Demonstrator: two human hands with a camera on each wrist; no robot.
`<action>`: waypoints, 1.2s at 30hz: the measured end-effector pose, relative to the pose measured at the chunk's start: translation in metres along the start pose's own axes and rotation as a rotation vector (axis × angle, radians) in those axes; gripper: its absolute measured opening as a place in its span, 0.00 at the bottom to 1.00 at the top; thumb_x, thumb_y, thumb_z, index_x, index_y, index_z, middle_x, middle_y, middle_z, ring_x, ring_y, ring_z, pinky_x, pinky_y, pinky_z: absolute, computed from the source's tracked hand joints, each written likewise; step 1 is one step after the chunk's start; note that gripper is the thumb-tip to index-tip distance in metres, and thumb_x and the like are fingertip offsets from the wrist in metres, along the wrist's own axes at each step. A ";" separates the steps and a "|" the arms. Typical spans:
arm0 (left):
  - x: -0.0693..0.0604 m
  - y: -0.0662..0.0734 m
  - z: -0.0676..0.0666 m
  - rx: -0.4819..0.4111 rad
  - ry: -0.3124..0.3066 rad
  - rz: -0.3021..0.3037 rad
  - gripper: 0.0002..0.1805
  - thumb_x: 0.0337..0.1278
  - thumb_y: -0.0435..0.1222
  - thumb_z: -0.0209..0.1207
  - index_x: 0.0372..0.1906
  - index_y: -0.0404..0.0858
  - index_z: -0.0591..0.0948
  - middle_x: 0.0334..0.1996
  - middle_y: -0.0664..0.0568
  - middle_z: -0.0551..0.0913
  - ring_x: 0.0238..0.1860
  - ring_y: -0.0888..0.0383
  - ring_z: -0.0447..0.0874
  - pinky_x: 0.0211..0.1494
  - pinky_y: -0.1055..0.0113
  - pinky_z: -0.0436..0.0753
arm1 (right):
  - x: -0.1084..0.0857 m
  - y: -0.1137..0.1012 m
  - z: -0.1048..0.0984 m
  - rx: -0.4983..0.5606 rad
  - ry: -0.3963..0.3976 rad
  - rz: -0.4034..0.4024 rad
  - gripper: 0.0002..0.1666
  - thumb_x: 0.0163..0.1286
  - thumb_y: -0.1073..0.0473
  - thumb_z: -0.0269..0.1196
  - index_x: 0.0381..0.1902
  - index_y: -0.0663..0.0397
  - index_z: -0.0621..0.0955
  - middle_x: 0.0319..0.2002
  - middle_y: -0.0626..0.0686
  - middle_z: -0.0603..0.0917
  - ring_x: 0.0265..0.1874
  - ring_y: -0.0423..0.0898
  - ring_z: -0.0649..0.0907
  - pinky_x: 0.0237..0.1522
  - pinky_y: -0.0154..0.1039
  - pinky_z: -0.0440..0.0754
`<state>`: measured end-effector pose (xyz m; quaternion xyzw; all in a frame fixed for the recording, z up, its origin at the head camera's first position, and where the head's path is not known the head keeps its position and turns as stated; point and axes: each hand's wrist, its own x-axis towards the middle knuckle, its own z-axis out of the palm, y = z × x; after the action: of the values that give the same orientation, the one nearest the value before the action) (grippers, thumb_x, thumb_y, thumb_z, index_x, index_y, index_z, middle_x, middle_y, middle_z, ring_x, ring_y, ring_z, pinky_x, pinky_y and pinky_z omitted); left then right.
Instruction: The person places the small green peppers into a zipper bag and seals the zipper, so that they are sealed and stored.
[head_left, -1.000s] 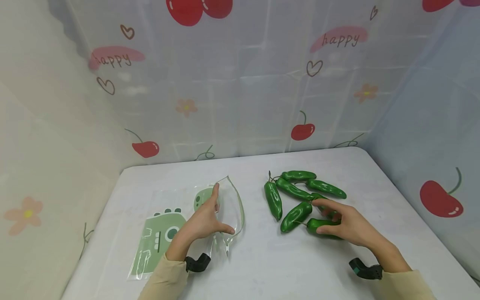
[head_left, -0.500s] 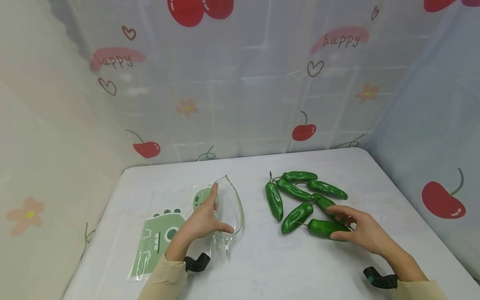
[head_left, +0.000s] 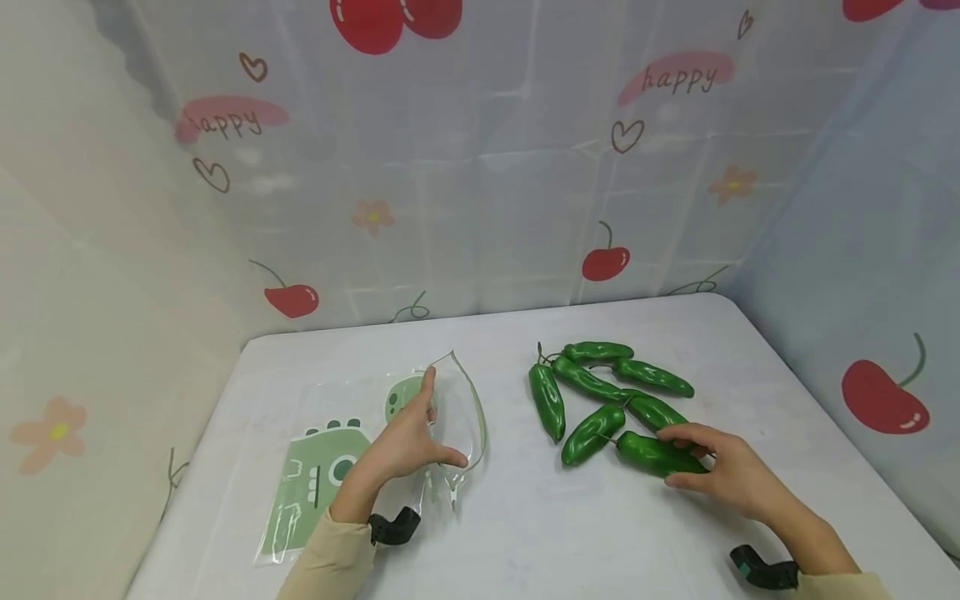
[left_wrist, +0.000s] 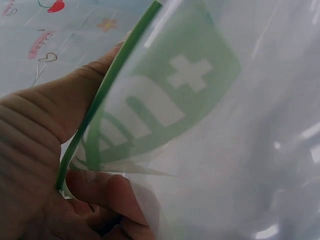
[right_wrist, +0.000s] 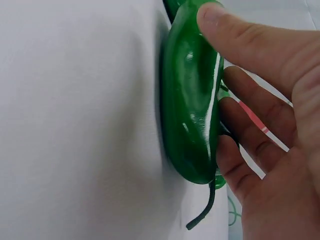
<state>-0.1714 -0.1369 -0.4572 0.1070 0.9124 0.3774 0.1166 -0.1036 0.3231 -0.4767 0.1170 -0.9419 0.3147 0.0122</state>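
Note:
A clear zip bag [head_left: 318,492] with a green cartoon print lies at the left of the table. My left hand [head_left: 405,442] is at its mouth, thumb and index finger spread wide apart and stretching the green zip edge [left_wrist: 117,75]; the other fingers are bent and partly hidden. Right of the middle lie several glossy green chili peppers [head_left: 592,433]. My right hand [head_left: 738,475] holds the nearest green chili pepper [right_wrist: 192,100] by its right end, thumb on one side and fingers on the other. That pepper still lies at table level.
The white table [head_left: 525,533] ends at a back wall sheet [head_left: 480,208] printed with cherries, hearts and flowers. Similar sheets stand at the left and right. More chili peppers [head_left: 652,377] lie close together just beyond the right hand.
My right hand has drawn back to the right and settled on the right end of the nearest chili pepper, which has turned slightly. The left hand and the bag have stayed in place.

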 end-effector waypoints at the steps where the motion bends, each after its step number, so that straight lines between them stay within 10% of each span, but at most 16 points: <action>1: 0.000 0.000 0.000 0.001 -0.001 -0.001 0.85 0.26 0.52 0.87 0.85 0.45 0.36 0.62 0.34 0.79 0.60 0.45 0.81 0.51 0.56 0.83 | 0.000 0.000 0.001 -0.010 0.003 -0.007 0.34 0.48 0.57 0.83 0.55 0.46 0.85 0.51 0.49 0.87 0.43 0.31 0.80 0.42 0.34 0.83; 14: 0.001 0.003 -0.002 0.002 -0.004 -0.004 0.85 0.25 0.52 0.87 0.85 0.47 0.37 0.62 0.35 0.79 0.60 0.46 0.82 0.50 0.57 0.83 | -0.010 0.003 0.012 -0.074 -0.004 0.018 0.35 0.50 0.58 0.82 0.58 0.48 0.84 0.55 0.52 0.86 0.51 0.56 0.86 0.51 0.53 0.85; 36: -0.001 0.001 0.000 -0.036 -0.014 0.029 0.85 0.27 0.50 0.87 0.85 0.50 0.35 0.63 0.34 0.78 0.63 0.43 0.80 0.54 0.53 0.83 | -0.024 0.017 0.003 -0.001 0.044 0.010 0.28 0.54 0.61 0.80 0.54 0.46 0.86 0.50 0.50 0.88 0.42 0.24 0.80 0.39 0.32 0.84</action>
<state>-0.1702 -0.1365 -0.4561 0.1209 0.9030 0.3947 0.1194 -0.0837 0.3393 -0.4915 0.1053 -0.9421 0.3169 0.0315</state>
